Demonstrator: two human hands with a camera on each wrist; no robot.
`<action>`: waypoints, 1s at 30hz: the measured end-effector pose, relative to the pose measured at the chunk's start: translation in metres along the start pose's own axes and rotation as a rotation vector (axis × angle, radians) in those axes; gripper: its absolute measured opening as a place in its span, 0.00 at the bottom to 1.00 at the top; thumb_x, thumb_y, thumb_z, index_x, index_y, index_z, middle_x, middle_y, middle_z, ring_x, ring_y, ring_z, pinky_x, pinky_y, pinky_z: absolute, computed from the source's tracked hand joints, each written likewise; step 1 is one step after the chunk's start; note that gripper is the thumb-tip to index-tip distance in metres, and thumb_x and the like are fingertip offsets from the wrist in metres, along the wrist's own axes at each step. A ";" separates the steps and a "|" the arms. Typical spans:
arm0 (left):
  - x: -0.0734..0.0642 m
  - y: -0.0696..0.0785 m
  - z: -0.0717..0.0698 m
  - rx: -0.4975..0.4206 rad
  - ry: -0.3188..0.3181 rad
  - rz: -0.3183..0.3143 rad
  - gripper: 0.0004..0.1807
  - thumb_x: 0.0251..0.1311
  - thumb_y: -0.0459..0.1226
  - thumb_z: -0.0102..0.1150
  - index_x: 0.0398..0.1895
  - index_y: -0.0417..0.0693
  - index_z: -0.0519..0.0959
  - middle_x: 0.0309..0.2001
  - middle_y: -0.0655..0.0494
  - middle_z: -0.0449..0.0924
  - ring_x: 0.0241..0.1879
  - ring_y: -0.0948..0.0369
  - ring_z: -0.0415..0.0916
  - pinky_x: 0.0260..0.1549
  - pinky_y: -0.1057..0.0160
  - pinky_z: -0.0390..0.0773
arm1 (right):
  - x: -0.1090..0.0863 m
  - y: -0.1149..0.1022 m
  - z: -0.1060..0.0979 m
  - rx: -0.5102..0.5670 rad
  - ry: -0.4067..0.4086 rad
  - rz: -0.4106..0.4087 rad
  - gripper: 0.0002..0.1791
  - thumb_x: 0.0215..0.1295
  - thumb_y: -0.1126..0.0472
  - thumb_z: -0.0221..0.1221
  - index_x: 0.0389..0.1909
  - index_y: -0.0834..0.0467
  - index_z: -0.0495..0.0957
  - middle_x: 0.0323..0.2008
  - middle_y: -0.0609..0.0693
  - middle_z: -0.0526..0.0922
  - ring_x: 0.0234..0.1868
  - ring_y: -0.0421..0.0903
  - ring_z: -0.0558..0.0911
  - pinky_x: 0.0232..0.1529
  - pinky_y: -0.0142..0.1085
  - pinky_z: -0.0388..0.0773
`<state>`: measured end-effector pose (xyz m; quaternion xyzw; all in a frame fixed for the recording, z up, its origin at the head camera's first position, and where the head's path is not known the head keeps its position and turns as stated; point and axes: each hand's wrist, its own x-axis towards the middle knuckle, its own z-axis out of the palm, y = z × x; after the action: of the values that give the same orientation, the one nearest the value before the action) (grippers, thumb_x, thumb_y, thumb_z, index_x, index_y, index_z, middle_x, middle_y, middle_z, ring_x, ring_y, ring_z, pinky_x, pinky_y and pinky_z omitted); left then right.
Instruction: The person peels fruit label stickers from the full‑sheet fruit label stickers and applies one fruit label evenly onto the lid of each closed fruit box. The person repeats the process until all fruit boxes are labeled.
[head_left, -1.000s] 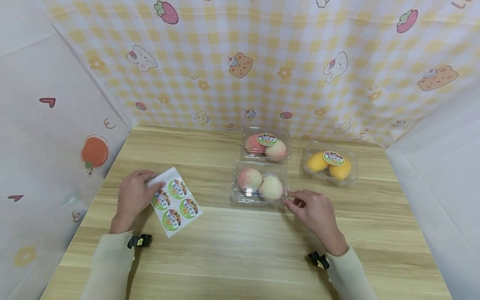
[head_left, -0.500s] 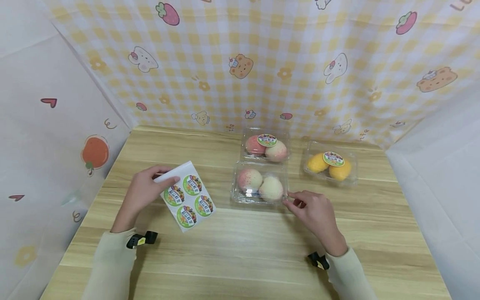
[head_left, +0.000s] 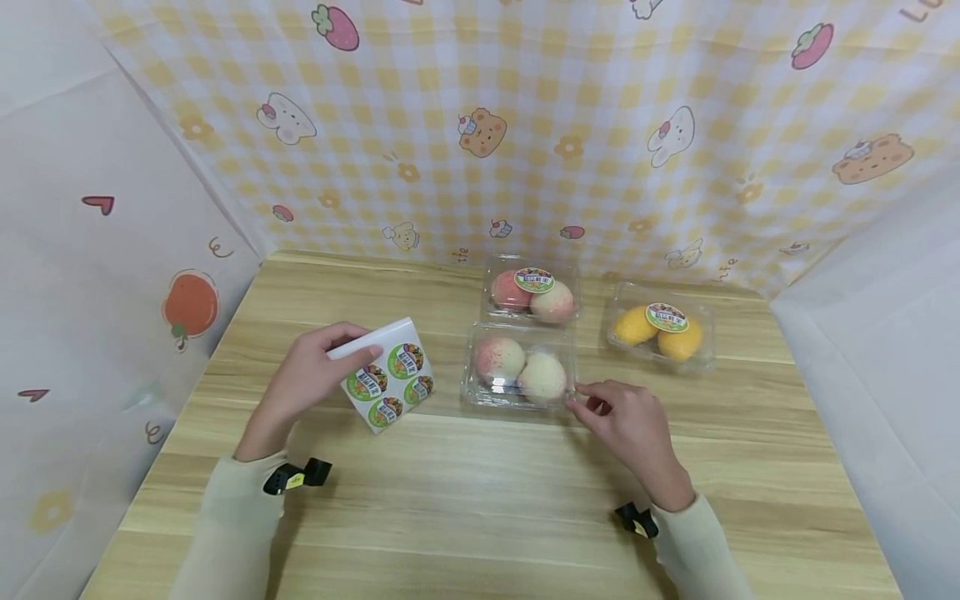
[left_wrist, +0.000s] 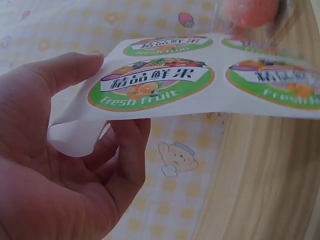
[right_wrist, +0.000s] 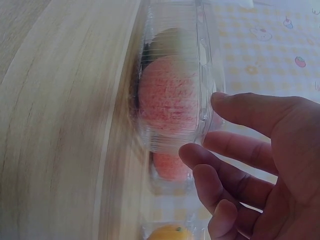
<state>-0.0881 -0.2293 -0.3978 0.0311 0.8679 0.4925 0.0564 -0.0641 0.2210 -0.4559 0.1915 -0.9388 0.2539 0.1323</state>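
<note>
My left hand (head_left: 303, 379) grips a sheet of stickers (left_wrist: 175, 107) by its left edge, thumb on top and fingers underneath. Round "Fresh fruit" stickers are printed on the sheet, which is held up off the table and bends at its far right corner. With thumb and forefinger, my right hand (head_left: 633, 425) pinches the right front corner of a clear plastic box (head_left: 480, 396). Inside that box lie two pink-and-cream peaches (head_left: 543, 377); its lid is shut and bears no sticker. The other right fingers are loosely bent in the right wrist view.
Right behind the front box stands another clear box (head_left: 495, 265) of two peaches, with a round sticker on its lid. A stickered clear box (head_left: 701, 354) of two yellow fruits sits to the right. A checked curtain (head_left: 420, 167) backs the wooden table (head_left: 465, 517).
My left hand has moved right and slightly forward with the sticker sheet, bringing it closer to the front peach box. The sheet now bends. My right hand and the boxes have stayed put.
</note>
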 end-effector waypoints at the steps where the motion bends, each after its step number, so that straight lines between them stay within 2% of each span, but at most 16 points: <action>1: 0.000 0.002 0.001 -0.011 -0.003 0.006 0.18 0.76 0.45 0.69 0.57 0.41 0.86 0.43 0.43 0.89 0.38 0.52 0.88 0.33 0.58 0.87 | 0.000 0.000 0.000 -0.001 -0.001 0.000 0.12 0.64 0.55 0.80 0.43 0.59 0.95 0.28 0.45 0.89 0.24 0.36 0.83 0.26 0.34 0.81; 7: 0.001 0.014 0.008 -0.098 -0.041 0.044 0.15 0.76 0.42 0.69 0.55 0.40 0.86 0.44 0.41 0.89 0.38 0.51 0.89 0.32 0.57 0.89 | 0.002 -0.003 -0.001 -0.012 -0.015 0.008 0.13 0.64 0.55 0.80 0.43 0.59 0.95 0.27 0.44 0.88 0.24 0.37 0.82 0.26 0.35 0.80; 15: 0.000 0.031 0.016 -0.279 -0.121 0.098 0.14 0.78 0.34 0.65 0.56 0.31 0.83 0.42 0.41 0.90 0.36 0.53 0.90 0.34 0.57 0.89 | 0.005 -0.006 -0.005 -0.014 -0.035 0.003 0.13 0.63 0.58 0.80 0.44 0.60 0.93 0.26 0.43 0.87 0.24 0.37 0.83 0.27 0.37 0.82; 21: 0.002 0.042 0.027 -0.388 -0.173 0.136 0.13 0.78 0.31 0.61 0.57 0.27 0.81 0.42 0.42 0.90 0.36 0.54 0.90 0.35 0.58 0.90 | 0.010 -0.007 -0.009 -0.035 -0.036 -0.011 0.13 0.60 0.57 0.80 0.41 0.61 0.92 0.27 0.44 0.88 0.24 0.38 0.83 0.24 0.37 0.80; 26: 0.004 0.049 0.037 -0.461 -0.206 0.147 0.15 0.78 0.30 0.58 0.58 0.24 0.79 0.43 0.44 0.89 0.38 0.55 0.90 0.37 0.58 0.90 | 0.018 -0.014 -0.014 -0.041 0.023 0.006 0.13 0.63 0.55 0.78 0.41 0.60 0.92 0.28 0.46 0.88 0.25 0.42 0.85 0.24 0.39 0.78; 30: 0.006 0.055 0.047 -0.524 -0.247 0.135 0.16 0.78 0.30 0.57 0.59 0.23 0.77 0.44 0.44 0.89 0.39 0.55 0.90 0.39 0.58 0.90 | 0.028 -0.026 -0.020 -0.003 0.106 -0.039 0.11 0.65 0.56 0.77 0.42 0.60 0.92 0.29 0.46 0.89 0.25 0.42 0.85 0.23 0.38 0.77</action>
<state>-0.0882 -0.1602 -0.3747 0.1328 0.6936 0.6951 0.1348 -0.0746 0.2024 -0.4186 0.1958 -0.9270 0.2594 0.1871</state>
